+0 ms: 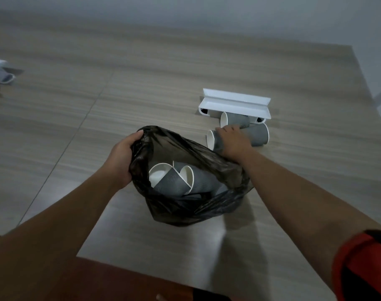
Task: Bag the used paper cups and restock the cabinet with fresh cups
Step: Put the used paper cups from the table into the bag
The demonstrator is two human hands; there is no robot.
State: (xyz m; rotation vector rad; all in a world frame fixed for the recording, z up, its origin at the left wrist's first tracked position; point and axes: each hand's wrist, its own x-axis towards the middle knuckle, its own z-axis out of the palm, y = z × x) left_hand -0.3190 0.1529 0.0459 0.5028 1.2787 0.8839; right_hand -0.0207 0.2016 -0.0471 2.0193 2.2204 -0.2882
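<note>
Tiled floor [76,127] carried everything. Your left hand [120,159] pinched the limp bag [185,205] rim; your right hand [234,141] gripped a light, crushable cup [213,140] mid-wall.

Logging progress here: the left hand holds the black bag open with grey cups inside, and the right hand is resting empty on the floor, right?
Not quite. The head view shows the right hand gripping a grey paper cup lying on the floor, not empty. The left hand does hold the black bag open, cups inside.
</note>
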